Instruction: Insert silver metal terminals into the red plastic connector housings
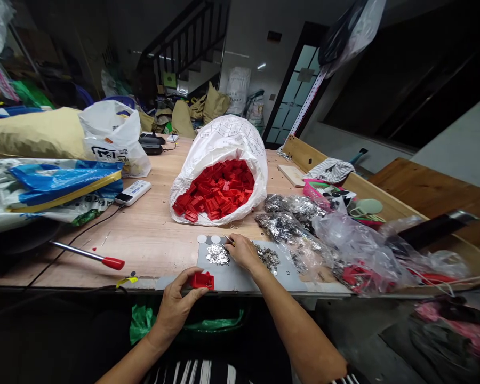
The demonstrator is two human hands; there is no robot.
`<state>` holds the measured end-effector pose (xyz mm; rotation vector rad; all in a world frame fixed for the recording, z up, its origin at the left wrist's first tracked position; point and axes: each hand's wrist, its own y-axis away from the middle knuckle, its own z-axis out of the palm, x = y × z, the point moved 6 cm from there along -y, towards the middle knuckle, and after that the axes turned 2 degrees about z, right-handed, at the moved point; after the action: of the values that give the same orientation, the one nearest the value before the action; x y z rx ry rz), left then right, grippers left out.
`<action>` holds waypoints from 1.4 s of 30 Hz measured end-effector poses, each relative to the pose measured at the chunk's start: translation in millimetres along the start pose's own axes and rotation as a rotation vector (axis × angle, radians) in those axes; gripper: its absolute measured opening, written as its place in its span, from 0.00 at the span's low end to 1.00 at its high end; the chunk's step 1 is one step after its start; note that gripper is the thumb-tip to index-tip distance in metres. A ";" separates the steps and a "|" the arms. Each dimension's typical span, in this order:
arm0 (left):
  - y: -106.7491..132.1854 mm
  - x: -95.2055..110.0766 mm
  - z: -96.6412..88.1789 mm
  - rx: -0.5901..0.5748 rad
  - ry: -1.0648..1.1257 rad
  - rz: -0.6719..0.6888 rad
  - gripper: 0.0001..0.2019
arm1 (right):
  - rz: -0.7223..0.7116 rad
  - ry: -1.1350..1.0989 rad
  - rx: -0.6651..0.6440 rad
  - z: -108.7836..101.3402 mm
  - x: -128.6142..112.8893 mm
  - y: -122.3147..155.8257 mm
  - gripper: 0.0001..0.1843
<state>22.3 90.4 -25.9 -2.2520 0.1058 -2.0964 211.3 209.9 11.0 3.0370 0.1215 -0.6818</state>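
My left hand (178, 298) pinches a small red plastic housing (202, 280) between thumb and fingers at the table's front edge. Small metal parts show inside the housing's right end. My right hand (243, 250) is closed on a thin, pointed metal tool (229, 239), most of it hidden by the fingers. Just left of that hand lies a pile of shiny silver metal pieces (217, 255) on a grey mat (240, 280). A second pile of darker small metal parts (268, 258) spreads to its right, partly behind the wrist.
A white sack (228, 138) full of red plastic housings (220, 189) lies open beyond the mat. Clear bags of metal parts (288, 232) crowd the right side. A red-tipped lever (112, 263) juts in at left, near a white power strip (133, 193) and its cable.
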 end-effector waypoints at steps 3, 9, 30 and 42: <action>-1.3 2.1 0.8 0.008 0.111 -0.046 0.20 | -0.016 -0.032 0.002 -1.6 2.6 3.2 0.01; -1.9 4.9 8.7 -0.014 0.414 -0.177 0.25 | -0.123 -0.170 0.000 -5.5 1.1 22.4 0.03; 3.9 18.2 17.7 -0.064 0.712 -0.303 0.22 | -0.465 -0.562 -0.142 -8.2 -50.6 103.1 0.04; 4.1 20.6 21.9 -0.147 0.714 -0.343 0.22 | -0.428 -0.678 -0.225 -1.6 -46.2 105.9 0.02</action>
<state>45.6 84.4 -7.4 -1.5455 -0.1077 -3.0715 179.1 101.2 33.1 2.4138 0.7681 -1.5483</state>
